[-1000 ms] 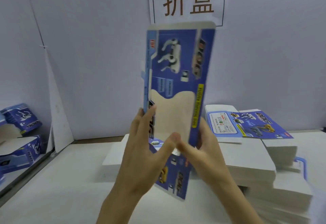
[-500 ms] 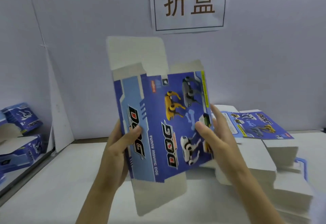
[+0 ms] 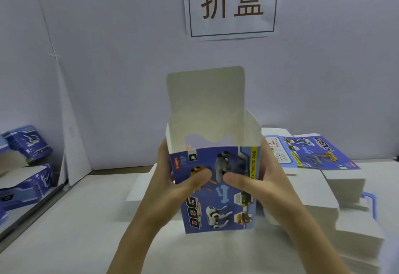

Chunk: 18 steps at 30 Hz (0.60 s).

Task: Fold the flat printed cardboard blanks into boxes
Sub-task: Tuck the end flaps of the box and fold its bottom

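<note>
Behind everything, a pale lilac wall (image 3: 108,58), with a white sign (image 3: 231,4) bearing two dark characters pinned near the top centre. Below it, a white table (image 3: 75,230) spreading across the lower view. On the right of the table, stacks of flat blanks (image 3: 354,206), white edges showing, one printed blue blank (image 3: 313,152) lying face up on the back stack. At the far left, beside a slanted white board (image 3: 71,133), several folded blue boxes (image 3: 28,144) piled together, partly cut off by the edge of the view. In the centre, held upright above the table, an opened blue box (image 3: 220,189) printed with toy dogs and the word DOG, its sides squared into a tube, white inside visible from above. Tall white lid flap (image 3: 205,101) standing straight up at the back, a shorter side flap (image 3: 252,129) raised on the right. Left hand (image 3: 172,185) clamped on the left edge of the box, thumb pressed on the printed front, fingers wrapped behind. Right hand (image 3: 265,185) clamped on the right edge likewise, thumb lying across the front toward the centre, thumb tips close but apart. Bottom end of the box hidden from this angle, so closed or open there: cannot tell.
</note>
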Each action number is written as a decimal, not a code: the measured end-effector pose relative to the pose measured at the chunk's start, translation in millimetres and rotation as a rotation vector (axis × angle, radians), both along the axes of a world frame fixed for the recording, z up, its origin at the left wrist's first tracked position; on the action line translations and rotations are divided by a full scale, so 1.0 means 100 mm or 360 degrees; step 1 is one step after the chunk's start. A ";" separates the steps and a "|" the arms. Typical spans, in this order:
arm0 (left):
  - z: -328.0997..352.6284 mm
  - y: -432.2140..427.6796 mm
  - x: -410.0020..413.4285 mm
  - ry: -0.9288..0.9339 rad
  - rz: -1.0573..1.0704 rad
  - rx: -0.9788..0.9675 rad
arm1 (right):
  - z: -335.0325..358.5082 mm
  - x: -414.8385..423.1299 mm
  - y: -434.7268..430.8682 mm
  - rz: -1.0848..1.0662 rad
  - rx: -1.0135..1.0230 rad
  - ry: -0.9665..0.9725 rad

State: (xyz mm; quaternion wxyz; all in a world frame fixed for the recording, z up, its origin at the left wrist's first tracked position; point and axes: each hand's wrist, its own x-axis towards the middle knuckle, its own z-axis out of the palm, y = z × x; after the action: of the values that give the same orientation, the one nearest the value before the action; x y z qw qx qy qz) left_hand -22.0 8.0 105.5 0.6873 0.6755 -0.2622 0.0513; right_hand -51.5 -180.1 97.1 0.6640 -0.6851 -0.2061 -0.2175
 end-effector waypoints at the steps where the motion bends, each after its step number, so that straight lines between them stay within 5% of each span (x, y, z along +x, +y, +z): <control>1: 0.00 0.02 0.00 -0.0001 0.0005 -0.0002 | 0.00 0.00 -0.03 0.0032 0.0006 -0.0006; 7: 0.01 0.03 -0.03 -0.0003 -0.0045 -0.0006 | 0.16 0.01 0.01 0.0170 0.0496 -0.0112; 11: 0.11 -0.01 -0.09 0.0036 -0.0230 -0.0071 | 0.09 -0.03 0.04 0.0253 0.0931 0.0155; 15: 0.21 -0.05 -0.20 0.0209 -0.0455 -0.0372 | 0.14 -0.06 0.07 0.0282 0.0982 0.0190; 18: 0.21 -0.05 -0.26 0.0421 -0.0365 -0.0264 | 0.16 -0.08 0.08 0.0288 0.0961 0.0151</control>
State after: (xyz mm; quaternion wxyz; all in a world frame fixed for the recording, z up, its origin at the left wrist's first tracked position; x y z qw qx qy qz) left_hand -47.7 3.3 126.4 0.7705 0.5829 -0.2398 -0.0951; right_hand -59.7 -171.7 113.5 0.8629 -0.4452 -0.1612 -0.1767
